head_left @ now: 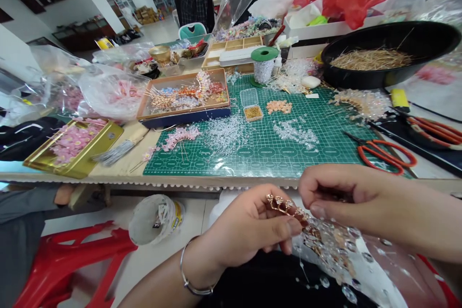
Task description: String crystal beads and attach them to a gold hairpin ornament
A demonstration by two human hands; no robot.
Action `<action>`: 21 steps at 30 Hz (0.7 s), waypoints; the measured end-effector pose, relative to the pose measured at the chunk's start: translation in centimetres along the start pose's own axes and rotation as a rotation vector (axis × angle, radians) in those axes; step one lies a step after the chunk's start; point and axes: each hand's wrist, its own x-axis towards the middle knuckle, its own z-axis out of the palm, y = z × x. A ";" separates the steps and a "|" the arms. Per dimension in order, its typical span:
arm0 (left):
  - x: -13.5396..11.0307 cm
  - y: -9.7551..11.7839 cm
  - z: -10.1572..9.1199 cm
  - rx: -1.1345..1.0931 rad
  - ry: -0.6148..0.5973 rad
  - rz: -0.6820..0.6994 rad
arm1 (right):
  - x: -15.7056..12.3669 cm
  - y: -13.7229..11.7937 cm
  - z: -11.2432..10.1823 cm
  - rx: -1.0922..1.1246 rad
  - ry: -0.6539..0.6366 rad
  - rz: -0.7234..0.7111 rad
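Note:
My left hand (260,224) pinches a gold tiara (285,206) set with clear stones, holding it over my lap below the table edge. Clear beads and pale flowers on fine wire hang from the tiara's right part (332,248). Close beside it, my right hand (339,192) is curled with thumb and fingertips pressed together near the beaded end; whatever lies in that pinch is too small to make out. On the green cutting mat (260,166) lie loose clear beads (229,132), peach flower pieces (279,107) and a small box of gold beads (253,113).
Red-handled scissors (388,154) lie at the mat's right edge. Behind them is a black basin (390,74) of gold wires. A spool (264,65) stands at the back. On the left are a cardboard tray (186,113) and a gold tin (77,168). A white bucket (139,224) stands below.

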 end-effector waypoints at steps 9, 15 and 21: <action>0.2 0.1 -0.3 -0.037 0.003 -0.041 | 1.2 1.4 -0.3 0.251 -0.178 -0.006; 0.6 0.3 -0.2 -0.034 -0.013 -0.065 | 1.5 0.9 -0.3 0.105 0.043 -0.047; 0.9 0.4 -0.1 -0.121 0.092 0.055 | 0.8 0.5 -1.4 -0.151 0.449 -0.185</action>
